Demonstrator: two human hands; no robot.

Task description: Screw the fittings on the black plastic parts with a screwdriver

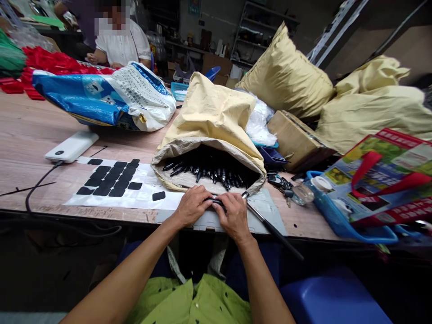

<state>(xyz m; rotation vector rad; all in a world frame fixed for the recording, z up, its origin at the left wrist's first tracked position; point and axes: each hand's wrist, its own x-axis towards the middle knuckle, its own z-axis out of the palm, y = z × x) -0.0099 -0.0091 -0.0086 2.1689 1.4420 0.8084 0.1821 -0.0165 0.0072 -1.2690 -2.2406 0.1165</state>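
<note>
My left hand (193,205) and my right hand (233,214) meet at the table's front edge, fingers closed on a slim black piece (218,202) between them. Its ends are hidden by the fingers. Beside my right hand a metal rod with a black grip (270,227) slants over the edge; whether that hand touches it I cannot tell. Just beyond my hands a cream sack (216,105) lies with its mouth towards me. Inside are many slender black pieces (224,175) with narrow tips. Left of the sack, black rounded patches (111,180) lie on a white sheet (143,196).
A white power bank (72,146) with a cable lies at left, below a blue-and-white bag (104,96). On the right are keys (281,183), a clear bottle (303,192) and a blue tray (332,218) under a colourful bag (388,177). Another person (121,47) sits across the table.
</note>
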